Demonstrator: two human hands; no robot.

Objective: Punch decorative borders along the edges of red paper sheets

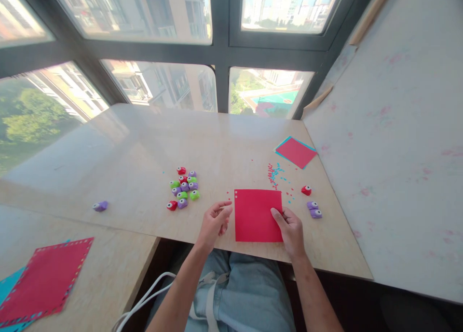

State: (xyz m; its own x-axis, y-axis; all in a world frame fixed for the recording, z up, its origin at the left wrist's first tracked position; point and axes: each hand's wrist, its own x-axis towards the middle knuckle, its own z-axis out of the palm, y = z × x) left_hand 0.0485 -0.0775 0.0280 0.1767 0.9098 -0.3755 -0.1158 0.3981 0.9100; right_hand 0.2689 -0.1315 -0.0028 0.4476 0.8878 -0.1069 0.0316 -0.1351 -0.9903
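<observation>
A red paper square (256,214) lies flat near the front edge of the beige table (217,144), with small punched holes at its top left corner. My right hand (291,231) pinches its right edge, thumb on top. Just left of the sheet, my left hand (214,221) hovers with its fingers curled loosely and nothing visible in them. A cluster of several small red, green and purple punches (184,190) sits further left.
Red and blue confetti (277,175) is scattered behind the sheet. A red punch (306,190) and two purple punches (314,209) lie to the right, a lone purple one (100,206) at left. Stacked red-on-blue sheets (295,152) lie at the back right, and a punched red sheet (45,279) at the front left.
</observation>
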